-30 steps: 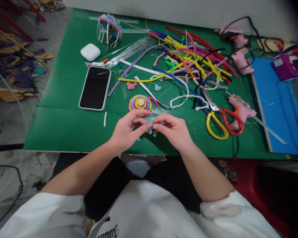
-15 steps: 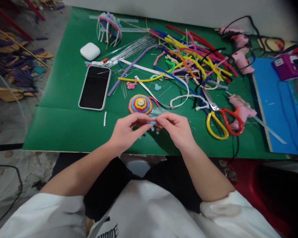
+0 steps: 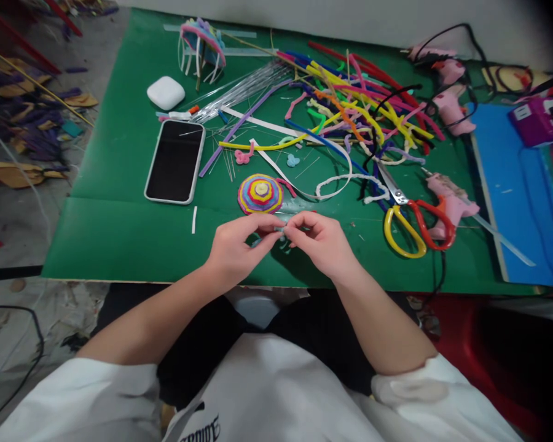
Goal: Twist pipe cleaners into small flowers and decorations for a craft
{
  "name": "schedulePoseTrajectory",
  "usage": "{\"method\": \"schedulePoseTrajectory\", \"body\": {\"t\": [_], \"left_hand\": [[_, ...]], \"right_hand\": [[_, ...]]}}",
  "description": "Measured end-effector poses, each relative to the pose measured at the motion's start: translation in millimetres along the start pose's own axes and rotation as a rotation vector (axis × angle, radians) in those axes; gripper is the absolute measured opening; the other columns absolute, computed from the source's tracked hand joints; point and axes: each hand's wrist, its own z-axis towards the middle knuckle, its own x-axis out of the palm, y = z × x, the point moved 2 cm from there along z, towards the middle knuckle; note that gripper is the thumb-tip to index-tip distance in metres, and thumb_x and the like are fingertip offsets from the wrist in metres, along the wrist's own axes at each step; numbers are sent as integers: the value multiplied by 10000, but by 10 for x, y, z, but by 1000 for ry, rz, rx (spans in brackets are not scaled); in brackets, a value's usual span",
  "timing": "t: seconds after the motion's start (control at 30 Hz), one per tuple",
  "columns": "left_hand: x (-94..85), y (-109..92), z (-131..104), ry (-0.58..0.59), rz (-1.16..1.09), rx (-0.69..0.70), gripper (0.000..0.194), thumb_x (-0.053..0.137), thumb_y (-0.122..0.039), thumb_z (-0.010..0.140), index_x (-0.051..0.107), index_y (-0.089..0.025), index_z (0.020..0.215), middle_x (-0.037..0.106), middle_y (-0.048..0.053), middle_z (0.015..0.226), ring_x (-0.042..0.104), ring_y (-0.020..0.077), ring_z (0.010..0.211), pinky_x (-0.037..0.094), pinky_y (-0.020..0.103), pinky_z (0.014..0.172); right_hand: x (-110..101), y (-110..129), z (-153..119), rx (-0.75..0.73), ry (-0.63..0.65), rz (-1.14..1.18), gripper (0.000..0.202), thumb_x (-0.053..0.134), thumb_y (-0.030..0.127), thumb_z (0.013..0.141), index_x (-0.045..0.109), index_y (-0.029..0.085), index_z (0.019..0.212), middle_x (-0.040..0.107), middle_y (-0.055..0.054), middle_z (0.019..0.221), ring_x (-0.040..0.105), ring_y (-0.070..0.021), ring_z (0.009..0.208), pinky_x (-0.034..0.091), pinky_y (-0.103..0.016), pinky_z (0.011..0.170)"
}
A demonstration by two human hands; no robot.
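My left hand (image 3: pixel 239 247) and my right hand (image 3: pixel 320 244) meet fingertip to fingertip above the front part of the green table. Between the pinched fingers of both is a small light-blue piece (image 3: pixel 280 229), mostly covered by the fingertips. Just beyond them lies a round disc (image 3: pixel 260 193) with yellow, blue, pink and orange rings, a pink stem at its right side. Farther back are a small pink looped piece (image 3: pixel 244 156) and a small blue looped piece (image 3: pixel 293 160).
Scissors (image 3: pixel 400 199) and a pink glue gun (image 3: pixel 451 202) lie right of my hands. A phone (image 3: pixel 175 161) and a white case (image 3: pixel 166 92) are at the left. Colourful pipe cleaners (image 3: pixel 350 104) pile up behind, near a small umbrella-like piece (image 3: pixel 201 49). A blue board (image 3: pixel 516 196) is far right.
The fingertips have closed in more around the light-blue piece, so less of it shows. The right hand has shifted slightly left and down.
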Motion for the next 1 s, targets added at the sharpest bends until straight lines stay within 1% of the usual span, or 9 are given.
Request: {"method": "schedulePoseTrajectory", "body": {"t": [0.07,0.17,0.3,0.4,0.53,0.63,0.77,0.9,1.0], "left_hand": [[1,7,2,4,-14,-1,188,642,-149,731,616,-184,914,661,-26,743,628,76,677,514,167,678],[1,31,17,20,-107,-65,275,656,-165,726,575,-180,988,642,-25,744,633,77,680,521,161,661],[2,47,30,32,-176,-115,272,660,-172,727,575,-179,985,646,-16,776,641,79,697,528,157,665],[13,61,27,51,-172,-125,275,639,-178,746,581,-185,1014,659,-6,807,650,95,734,538,184,700],[31,94,21,86,-150,-139,320,622,-166,753,572,-205,1067,673,-8,838,654,106,782,538,200,742],[31,104,23,83,-125,-151,322,616,-167,755,572,-207,1071,677,-9,843,654,109,787,535,208,754],[28,91,26,89,-70,-149,317,596,-147,759,573,-206,1070,683,-14,849,656,109,785,529,213,764],[33,79,20,105,-65,-134,344,589,-133,760,560,-200,1096,688,-15,837,655,98,778,520,188,750],[40,66,13,115,-86,-125,333,584,-151,770,560,-194,1100,689,11,903,657,115,834,523,194,752]], "right_hand": [[-6,-9,6,10,4,4,161,605,297,745,564,164,665,541,35,612,495,-69,546,412,-196,511],[-37,-19,16,-1,-15,34,168,594,327,761,597,171,698,578,22,645,528,-83,571,440,-211,540],[-59,-7,14,-56,-35,66,179,578,362,783,648,198,795,641,-5,769,585,-111,681,484,-232,600],[-41,24,1,-156,-35,-50,113,637,309,747,660,205,781,638,-3,781,588,-116,720,484,-231,622],[-32,43,-7,-254,-114,-175,66,632,263,758,661,205,745,633,-3,758,584,-116,743,479,-225,622],[-27,29,-2,-253,-129,-199,68,626,266,764,667,212,770,644,-6,780,594,-122,758,489,-236,634],[2,-5,9,-225,-68,-193,106,630,266,761,673,224,848,663,-14,846,613,-142,827,507,-255,673],[0,-23,13,-236,-78,-247,73,623,255,767,676,217,800,667,-12,815,614,-142,804,494,-254,669],[-40,-2,1,-295,-114,-346,69,610,251,779,670,219,777,659,-12,784,602,-142,754,467,-260,647]]}}
